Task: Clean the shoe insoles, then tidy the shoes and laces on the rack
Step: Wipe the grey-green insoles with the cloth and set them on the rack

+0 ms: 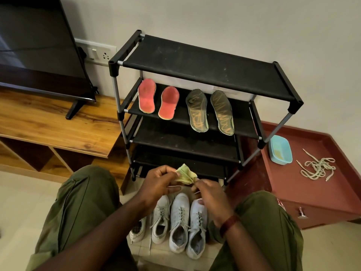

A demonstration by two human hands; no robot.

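Altogether four insoles [197, 110] — four shoes [179, 222] — cloth [186, 176]

Left hand [160, 181], right hand [208, 192], both pinching.

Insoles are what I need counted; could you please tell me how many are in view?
4, all on the second shelf of the rack: two red insoles on the left, two dark insoles on the right. Others may hide inside the shoes on the floor.

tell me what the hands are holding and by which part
A small crumpled yellow-green cloth, held between both hands: the left hand pinches its left edge, and the right hand pinches its lower right corner.
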